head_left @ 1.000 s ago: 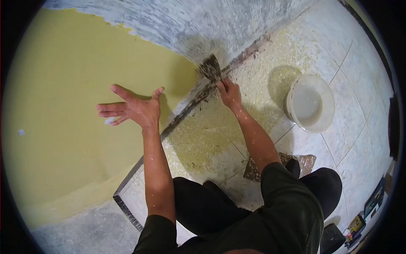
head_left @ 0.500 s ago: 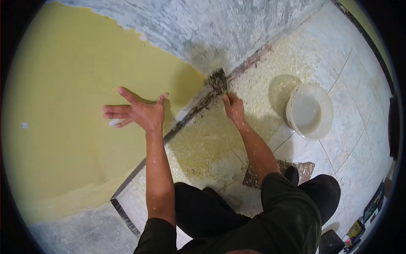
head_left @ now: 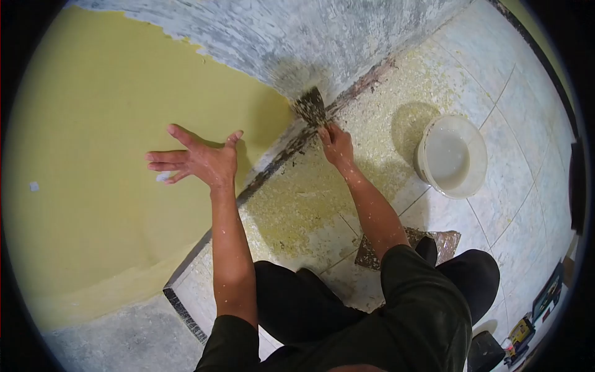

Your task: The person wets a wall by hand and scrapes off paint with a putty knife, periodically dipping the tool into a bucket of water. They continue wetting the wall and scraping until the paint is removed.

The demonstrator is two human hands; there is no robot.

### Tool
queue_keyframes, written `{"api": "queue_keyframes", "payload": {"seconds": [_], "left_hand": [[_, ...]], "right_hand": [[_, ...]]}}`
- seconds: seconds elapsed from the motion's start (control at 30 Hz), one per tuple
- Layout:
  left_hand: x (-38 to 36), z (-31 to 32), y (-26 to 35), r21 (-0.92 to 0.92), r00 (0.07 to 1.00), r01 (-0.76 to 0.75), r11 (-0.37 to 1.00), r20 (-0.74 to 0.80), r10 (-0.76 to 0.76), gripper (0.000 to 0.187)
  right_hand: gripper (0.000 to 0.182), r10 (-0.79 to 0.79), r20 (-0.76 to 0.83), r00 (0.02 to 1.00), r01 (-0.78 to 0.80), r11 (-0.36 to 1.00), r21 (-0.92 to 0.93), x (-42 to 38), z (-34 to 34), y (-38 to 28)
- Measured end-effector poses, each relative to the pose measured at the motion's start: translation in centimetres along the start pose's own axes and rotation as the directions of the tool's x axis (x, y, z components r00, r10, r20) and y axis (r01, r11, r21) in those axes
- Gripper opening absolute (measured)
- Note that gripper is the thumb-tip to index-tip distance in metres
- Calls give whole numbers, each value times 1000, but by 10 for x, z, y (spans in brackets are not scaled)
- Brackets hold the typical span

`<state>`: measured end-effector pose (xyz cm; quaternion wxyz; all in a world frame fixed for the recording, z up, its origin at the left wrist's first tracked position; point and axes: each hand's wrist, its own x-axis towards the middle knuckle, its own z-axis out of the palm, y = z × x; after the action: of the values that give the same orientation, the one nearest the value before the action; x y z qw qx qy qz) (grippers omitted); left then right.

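My right hand (head_left: pixel 337 144) is closed round the handle of a scraper (head_left: pixel 310 106). Its broad blade, dark and speckled with paint bits, is at the foot of the wall, where yellow paint meets the bare grey patch (head_left: pixel 273 37). Whether the blade edge touches the wall is hard to tell. My left hand (head_left: pixel 207 158) is open against the yellow wall (head_left: pixel 111 111), fingers spread and holding nothing. Something small and white (head_left: pixel 163 177) shows by its lower fingers. Pale flecks dot both forearms.
Yellow paint flakes (head_left: pixel 285 217) cover the tiled floor along the dark skirting edge (head_left: pixel 273 164). A translucent bucket of cloudy water (head_left: pixel 452 158) stands to the right. A brown flake-covered mat (head_left: pixel 447 245) lies by my knee. Tools (head_left: pixel 520 338) sit at the lower right.
The scraper and my right hand have moved slightly up and left along the base of the wall. My left hand stays spread, shifted a little left in view.
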<state>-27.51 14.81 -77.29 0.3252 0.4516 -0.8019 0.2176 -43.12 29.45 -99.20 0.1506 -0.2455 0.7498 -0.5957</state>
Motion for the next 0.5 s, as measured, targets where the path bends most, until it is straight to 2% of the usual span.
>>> {"api": "queue_keyframes", "payload": {"seconds": [0.1, 0.2, 0.3, 0.4, 0.5], "left_hand": [[2, 1, 2, 16, 1000, 24, 1000, 6, -24, 144], [1, 1, 0, 23, 1000, 3, 1000, 2, -3, 143], [0, 3, -2, -2, 1000, -3, 1000, -18, 3, 142], [1, 2, 0, 14, 999, 28, 999, 21, -29, 142], [0, 3, 0, 16, 1000, 17, 1000, -2, -17, 143]], "right_hand": [[52, 35, 54, 998, -36, 999, 16, -5, -1, 26], [51, 170, 111, 979, -163, 984, -72, -20, 0, 32], [45, 157, 109, 982, -139, 978, -157, -7, -7, 14], [39, 91, 66, 994, -83, 991, -104, -10, -6, 18], [37, 141, 146, 979, -132, 989, -69, -4, 0, 21]]}}
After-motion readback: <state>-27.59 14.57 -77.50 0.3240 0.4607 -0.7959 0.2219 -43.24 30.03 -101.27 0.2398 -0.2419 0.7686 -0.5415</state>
